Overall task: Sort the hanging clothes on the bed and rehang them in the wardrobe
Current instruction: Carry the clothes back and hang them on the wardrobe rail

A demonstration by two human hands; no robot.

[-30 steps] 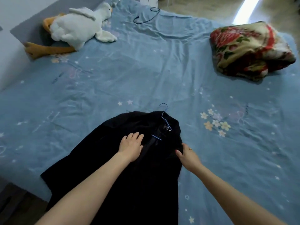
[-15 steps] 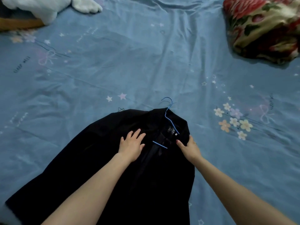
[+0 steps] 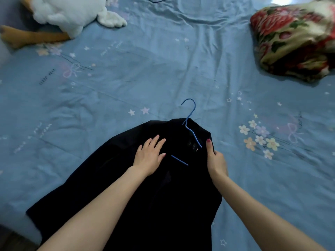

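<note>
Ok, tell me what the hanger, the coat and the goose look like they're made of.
Hanger: thin wire, apparently with a matte blue coating; the rod is slim with a bent hook.
Coat: dark woven cloth, matte, possibly wool; it lies heavy and flat without sheen.
Goose: white plush, fuzzy surface, soft stuffed shape.

Small dark lettering on bedsheet (image 3: pixel 163 69), too blurred to read

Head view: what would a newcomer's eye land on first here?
A black garment on a blue wire hanger lies spread on the near part of the light blue printed bedsheet. The left hand rests flat on it; the right hand grips its right shoulder edge. A white plush goose lies far left.
</note>
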